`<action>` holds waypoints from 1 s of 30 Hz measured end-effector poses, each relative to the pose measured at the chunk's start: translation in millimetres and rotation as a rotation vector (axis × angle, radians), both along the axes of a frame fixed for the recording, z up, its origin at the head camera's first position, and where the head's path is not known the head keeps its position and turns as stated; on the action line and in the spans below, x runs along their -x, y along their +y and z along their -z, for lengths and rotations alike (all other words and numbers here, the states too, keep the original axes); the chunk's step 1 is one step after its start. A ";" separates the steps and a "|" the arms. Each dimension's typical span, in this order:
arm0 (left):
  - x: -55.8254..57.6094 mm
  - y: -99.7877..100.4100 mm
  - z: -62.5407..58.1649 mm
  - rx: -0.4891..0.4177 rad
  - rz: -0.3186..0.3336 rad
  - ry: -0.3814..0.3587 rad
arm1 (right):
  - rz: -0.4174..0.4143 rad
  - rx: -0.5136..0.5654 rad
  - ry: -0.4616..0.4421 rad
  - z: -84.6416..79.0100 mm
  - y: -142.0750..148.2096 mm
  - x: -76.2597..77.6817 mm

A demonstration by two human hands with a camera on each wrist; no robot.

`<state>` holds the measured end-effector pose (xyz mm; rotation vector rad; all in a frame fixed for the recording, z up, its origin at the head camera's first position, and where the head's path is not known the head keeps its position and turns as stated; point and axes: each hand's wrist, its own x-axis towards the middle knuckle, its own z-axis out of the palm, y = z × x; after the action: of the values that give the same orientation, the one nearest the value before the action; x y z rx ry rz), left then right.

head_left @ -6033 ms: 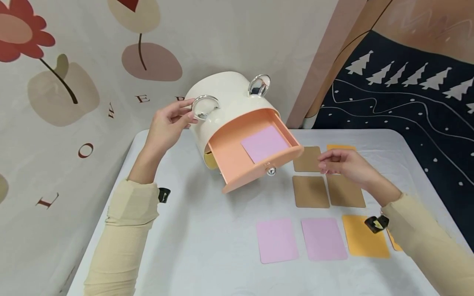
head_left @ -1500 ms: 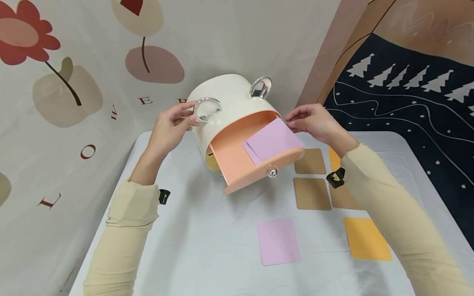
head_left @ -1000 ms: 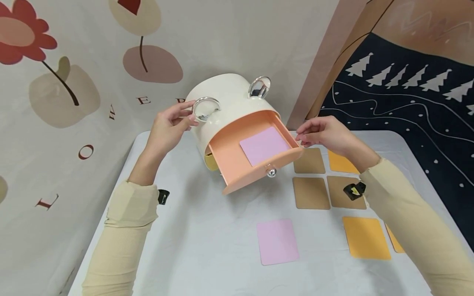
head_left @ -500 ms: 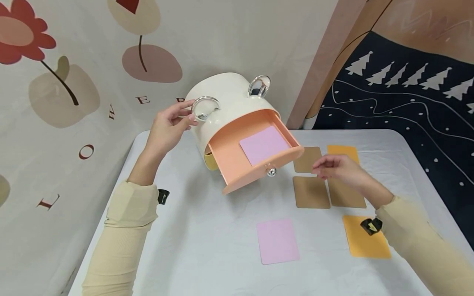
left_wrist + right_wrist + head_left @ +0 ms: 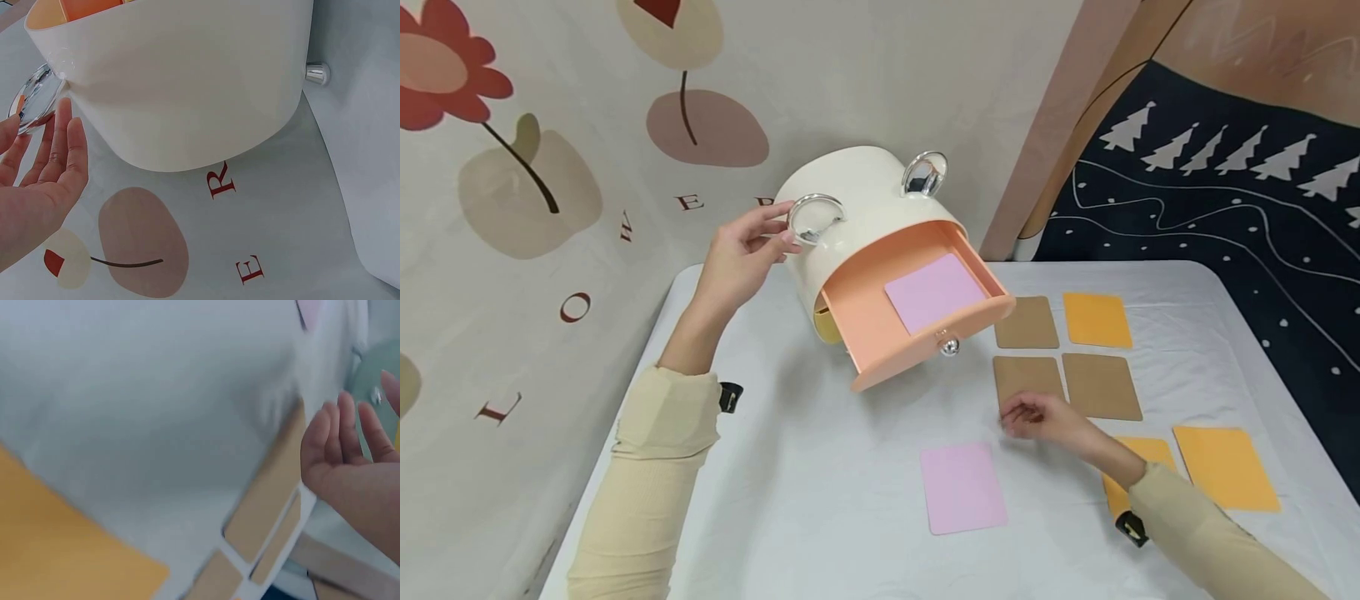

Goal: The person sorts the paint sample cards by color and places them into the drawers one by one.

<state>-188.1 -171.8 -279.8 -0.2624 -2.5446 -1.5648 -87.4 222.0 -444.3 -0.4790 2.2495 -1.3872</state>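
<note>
Thumb and fingers of the left hand pinch the silver ear on the left of the cream box. Right hand is relaxed, fingers loosely curled round nothing, in front of the box and to its right, over a brown card; can't tell if they touch. Box is glossy and rounded, standing on the white table, with another silver ear at its top right and a stubby silver foot that shows in the left wrist view. Its peach drawer is pulled well out at the front, round silver knob on it, lilac card lying flat inside. Bit of yellow peeks out below that, at the box's left. Right of the box: two more brown cards and an orange card, then two more orange cards off its front right. Second lilac card lies in front of the box, a bit right. Pale flower cloth hangs behind the box, dark tree-print cloth off to its right.
</note>
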 end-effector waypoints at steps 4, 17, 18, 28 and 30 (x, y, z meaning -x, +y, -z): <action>0.7 0.6 0.1 0.005 -0.003 0.001 | -0.021 -0.092 0.136 13.8 -11.2 -10.2; 0.2 0.4 0.2 -0.004 -0.004 -0.002 | 0.067 -0.342 0.276 28.2 -38.1 -30.2; 0.2 0.4 0.1 -0.005 -0.003 -0.001 | 0.069 -0.346 0.273 27.4 -39.2 -30.5; -0.2 0.5 0.2 -0.008 -0.001 -0.003 | 0.013 -0.250 0.182 19.8 -34.0 -26.2; -0.7 0.2 0.1 -0.003 -0.002 -0.004 | -0.003 -0.192 0.141 18.9 -31.0 -24.2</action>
<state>-187.5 -171.6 -279.9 -0.2569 -2.5446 -1.5692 -63.3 191.0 -463.2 -0.5288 2.4631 -1.1529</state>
